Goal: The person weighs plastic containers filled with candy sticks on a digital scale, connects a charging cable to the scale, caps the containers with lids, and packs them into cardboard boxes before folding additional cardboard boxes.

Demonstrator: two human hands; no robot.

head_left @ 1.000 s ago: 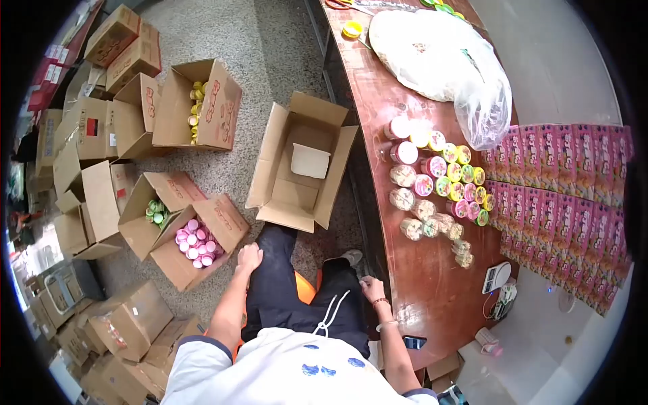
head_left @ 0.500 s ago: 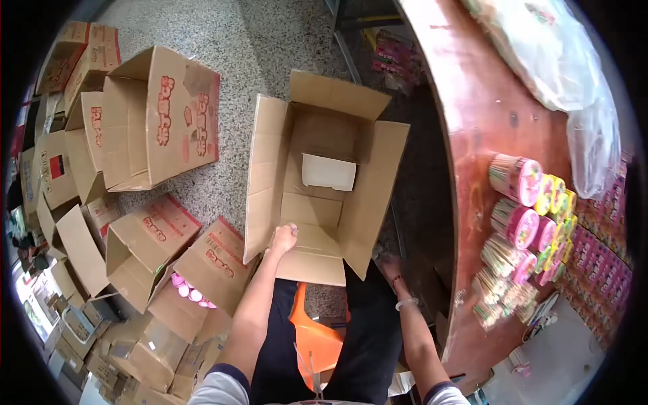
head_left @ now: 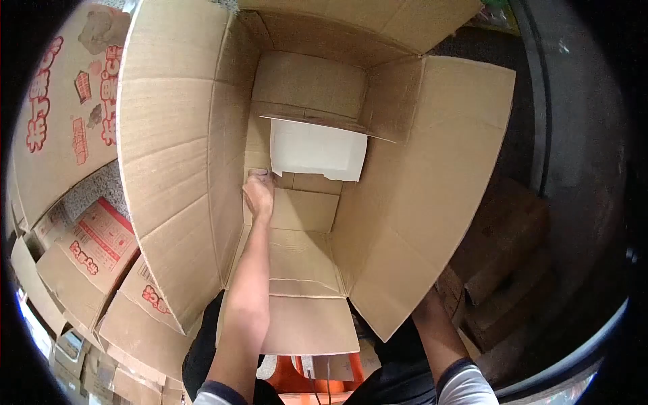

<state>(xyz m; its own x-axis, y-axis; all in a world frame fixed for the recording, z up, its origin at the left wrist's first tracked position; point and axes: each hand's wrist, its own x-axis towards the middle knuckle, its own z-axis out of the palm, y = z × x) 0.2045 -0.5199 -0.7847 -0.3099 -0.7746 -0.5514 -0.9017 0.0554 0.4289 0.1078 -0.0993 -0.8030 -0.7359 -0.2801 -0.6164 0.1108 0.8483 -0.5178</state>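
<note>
A large open cardboard box [head_left: 297, 216] stands in front of me, its flaps spread outward. My left hand [head_left: 259, 192] reaches down inside it, near the bottom and the left wall, with fingers curled closed. What they hold, if anything, I cannot make out. Just right of this hand lies a white, shallow tray-like piece of card [head_left: 317, 148], one edge ragged, partly under a brown cardboard flap [head_left: 324, 123]. My right forearm [head_left: 439, 331] runs behind the box's right flap [head_left: 432, 182], which hides the fingers.
To the left stand several printed cartons with red lettering, a big one [head_left: 67, 121] and a smaller one [head_left: 88, 250] among them. Dark shade and more brown boxes [head_left: 513, 236] lie to the right. An orange stool [head_left: 290, 378] shows between my legs.
The view has moved down and closer to the box, and the table has left it. My left hand has gone from the near left edge deeper into the box. The right hand has become hidden.
</note>
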